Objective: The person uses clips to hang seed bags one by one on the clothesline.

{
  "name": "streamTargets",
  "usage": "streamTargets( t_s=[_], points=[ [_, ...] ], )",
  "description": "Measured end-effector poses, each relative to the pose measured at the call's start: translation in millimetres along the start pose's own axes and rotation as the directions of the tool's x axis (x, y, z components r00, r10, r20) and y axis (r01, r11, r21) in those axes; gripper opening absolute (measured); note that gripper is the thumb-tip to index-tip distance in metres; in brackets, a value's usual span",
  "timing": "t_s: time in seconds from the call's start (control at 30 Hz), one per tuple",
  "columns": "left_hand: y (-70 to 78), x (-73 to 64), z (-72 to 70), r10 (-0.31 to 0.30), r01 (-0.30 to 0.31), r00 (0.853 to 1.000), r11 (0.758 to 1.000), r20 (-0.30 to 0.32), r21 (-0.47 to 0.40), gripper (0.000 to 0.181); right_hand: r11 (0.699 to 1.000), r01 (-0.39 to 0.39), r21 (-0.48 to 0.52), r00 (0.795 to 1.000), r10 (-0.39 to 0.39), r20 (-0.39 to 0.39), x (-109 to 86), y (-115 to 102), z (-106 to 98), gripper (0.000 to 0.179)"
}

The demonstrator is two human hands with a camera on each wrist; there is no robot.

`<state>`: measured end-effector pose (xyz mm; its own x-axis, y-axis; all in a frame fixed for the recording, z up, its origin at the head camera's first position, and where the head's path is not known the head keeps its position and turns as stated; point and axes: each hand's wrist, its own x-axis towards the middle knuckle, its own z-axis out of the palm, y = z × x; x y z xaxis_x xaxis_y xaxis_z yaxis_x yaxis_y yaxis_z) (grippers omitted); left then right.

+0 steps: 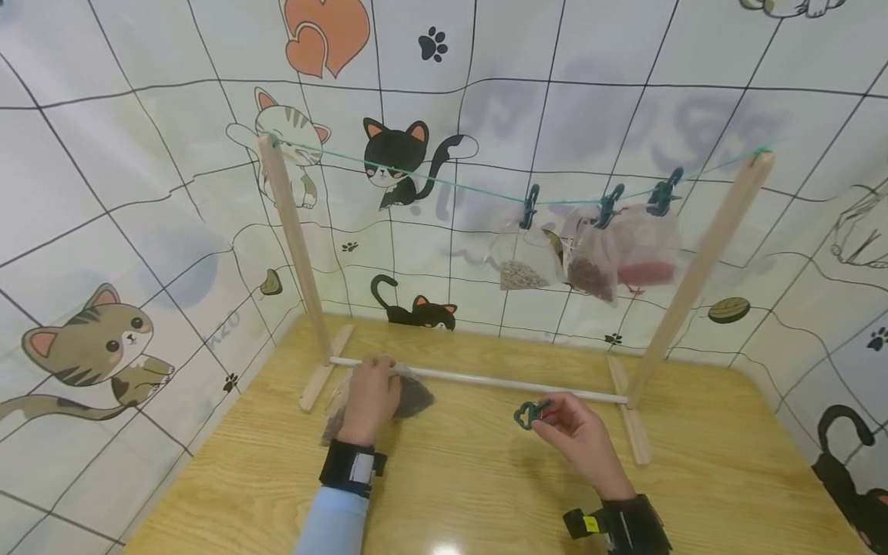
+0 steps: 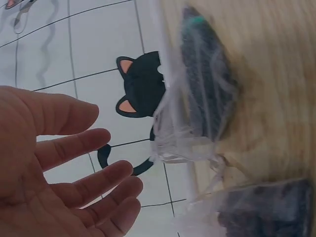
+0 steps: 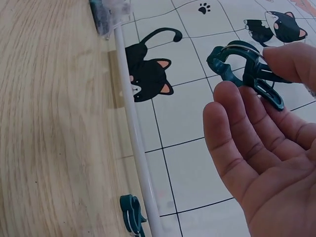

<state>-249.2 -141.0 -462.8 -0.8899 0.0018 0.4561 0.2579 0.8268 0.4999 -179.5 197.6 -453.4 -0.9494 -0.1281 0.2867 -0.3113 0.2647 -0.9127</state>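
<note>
Here, clip (green) between right-hand fingers.

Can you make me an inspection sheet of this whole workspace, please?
Surface: wood-grain table, with a bright reflection near the front.
Job's things: three filled bags pegged on a green line; two dark-filled bags near the left hand; a loose peg beside the white rod.
Clutter: nothing seen.
Grippers: left hand's fingers hold nothing; right hand pinches a green peg.
Cables: nothing seen.
Surroundings: cat-print backdrop.
</note>
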Motion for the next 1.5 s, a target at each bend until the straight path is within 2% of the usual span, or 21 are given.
streamTargets(
  t_s=[0.23,0.37,0.53,0.67,0.83,0.93,1.03,1.1,1.17,1.23,1.33,1.43,1.5],
  points=[
    [-8.4,-1.9,9.9,-0.055,0.048,0.996,0.994,0.071,0.101,0.032,0.999,-0.035,-0.021,0.999,0.035,-0.003,-1.1,4,1,0.026],
    [-11.0,-0.2,16.8,-0.067,0.050,0.990,0.989,0.120,0.138,0.030,0.999,-0.027,-0.028,1.000,0.027,-0.006,-0.6,5,1,0.025],
    [-13.3,1.4,23.8,-0.092,0.062,0.979,0.985,0.183,0.161,0.029,0.999,-0.022,-0.049,1.000,0.022,-0.007,-0.3,4,0,0.025],
    [-14.1,0.8,24.3,-0.105,0.071,0.970,0.985,0.218,0.155,0.033,0.999,-0.019,-0.050,1.000,0.019,-0.006,-0.3,3,0,0.026],
    [-18.2,0.8,23.7,-0.062,0.047,0.974,0.996,0.220,0.071,0.036,0.998,-0.036,-0.058,0.999,0.036,-0.007,-0.4,2,0,0.027],
    [-19.4,3.4,22.0,-0.036,0.042,0.977,0.999,0.208,-0.026,0.025,0.996,-0.055,-0.065,0.998,0.054,-0.009,-0.5,1,0,0.028],
    [-16.5,7.3,18.1,-0.064,0.094,0.979,0.984,0.195,-0.148,0.016,0.995,-0.068,-0.067,0.998,0.067,-0.007,-0.6,0,0,0.028],
    [-12.8,9.4,14.8,-0.104,0.145,0.977,0.963,0.187,-0.225,0.012,0.995,-0.072,-0.065,0.997,0.072,-0.007,-0.6,-1,0,0.028],
    [-8.4,9.8,11.9,-0.129,0.170,0.979,0.947,0.160,-0.273,0.012,0.996,-0.069,-0.063,0.998,0.069,-0.005,-0.6,-1,1,0.028],
    [-3.6,9.8,9.2,-0.130,0.166,0.982,0.938,0.135,-0.303,0.008,0.996,-0.060,-0.060,0.998,0.060,-0.004,-0.7,-1,1,0.028],
    [3.6,9.1,7.2,-0.090,0.111,0.993,0.944,0.082,-0.310,0.005,0.998,-0.042,-0.054,0.999,0.042,0.001,-1.1,0,2,0.028],
    [12.7,8.9,4.3,-0.068,0.079,0.997,0.944,0.045,-0.321,0.010,0.999,-0.024,-0.048,1.000,0.024,0.002,-1.3,0,2,0.027],
    [19.5,9.2,0.8,-0.073,0.081,0.997,0.938,0.036,-0.337,0.017,0.999,-0.014,-0.047,1.000,0.014,-0.001,-1.1,-1,3,0.027]
  ],
)
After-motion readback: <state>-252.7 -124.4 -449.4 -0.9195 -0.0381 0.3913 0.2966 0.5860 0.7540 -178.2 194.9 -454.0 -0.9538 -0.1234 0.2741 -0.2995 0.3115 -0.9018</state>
